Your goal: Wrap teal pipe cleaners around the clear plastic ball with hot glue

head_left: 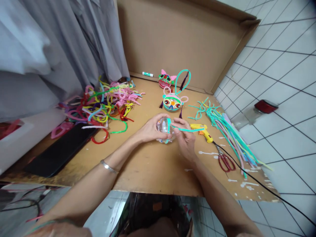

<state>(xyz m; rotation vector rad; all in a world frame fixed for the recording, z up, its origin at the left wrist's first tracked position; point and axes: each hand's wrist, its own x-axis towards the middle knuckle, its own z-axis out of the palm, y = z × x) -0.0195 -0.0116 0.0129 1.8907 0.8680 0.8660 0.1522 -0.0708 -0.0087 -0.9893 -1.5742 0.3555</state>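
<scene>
My left hand (150, 129) cups a clear plastic ball (163, 126) just above the cardboard work surface (153, 164). My right hand (184, 136) presses a teal pipe cleaner (187, 129) against the ball; the pipe cleaner wraps around the ball and sticks out to the right. A silver bangle (108, 167) sits on my left wrist.
A yellow glue gun (202, 129) with a black cord and red scissors (225, 160) lie to the right, beside a bundle of teal pipe cleaners (227, 131). Two finished decorated balls (172, 102) stand behind. A pile of mixed pipe cleaners (106, 102) and a black phone (61, 149) lie at left.
</scene>
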